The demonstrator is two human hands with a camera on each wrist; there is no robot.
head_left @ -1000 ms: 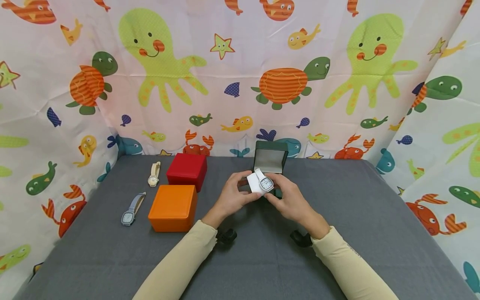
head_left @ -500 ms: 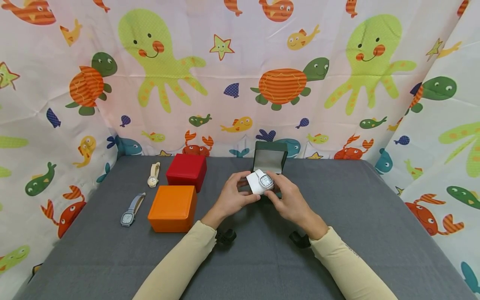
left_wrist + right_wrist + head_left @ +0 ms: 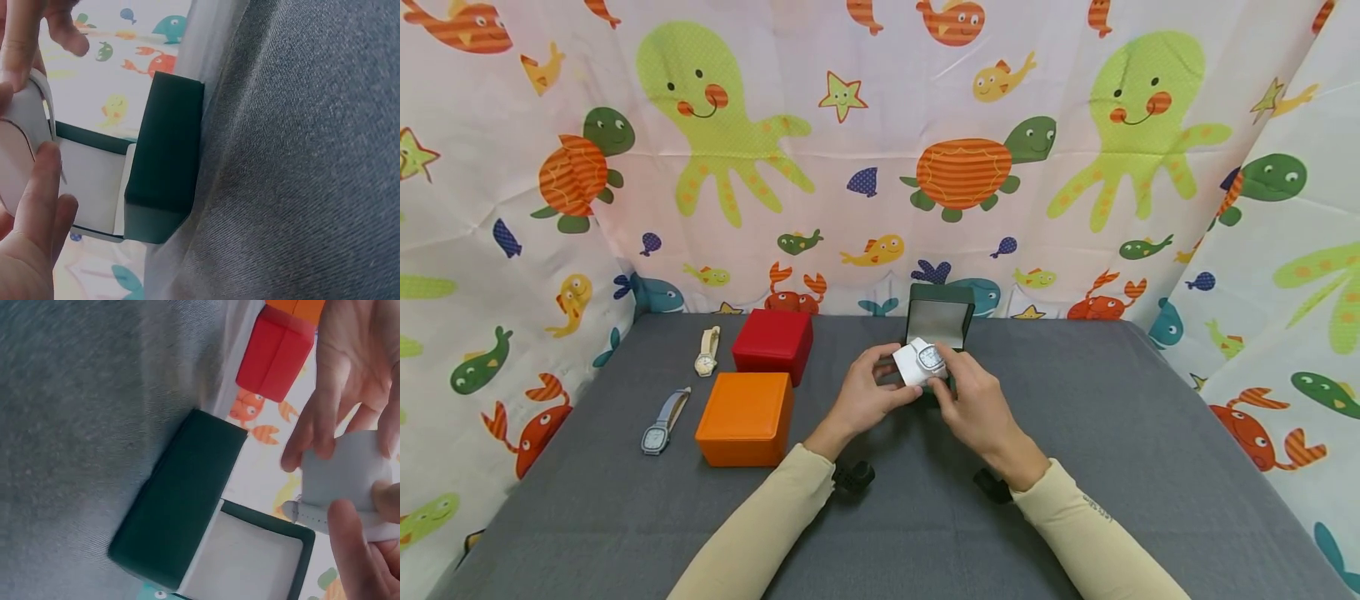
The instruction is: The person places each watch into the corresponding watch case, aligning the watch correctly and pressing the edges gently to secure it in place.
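My left hand [image 3: 861, 398] grips a white watch cushion [image 3: 907, 367] between its thumb and fingers. Around the cushion's right end goes a white-strapped watch [image 3: 930, 357], its squarish face turned up. My right hand [image 3: 981, 407] pinches this watch, index finger by the case and thumb at the near side. From the right wrist view, the punched strap [image 3: 315, 517] runs across the cushion's underside, with a fingertip right at it. Directly behind the hands stands an open dark green box [image 3: 942, 292] with a pale lining; the hands hide part of its base.
To the left sit a red box [image 3: 773, 342] and an orange box [image 3: 747, 417], lids down. Beyond them lie a cream-strapped watch [image 3: 707, 351] and a blue-grey watch [image 3: 662, 423] on the grey cloth [image 3: 1120, 400]. A printed curtain [image 3: 850, 167] borders the table's back and sides.
My right hand's fingers shift round the watch, and the right wrist swings slightly left. The watch has tilted and shifted a little on the cushion. The left hand stays nearly still.
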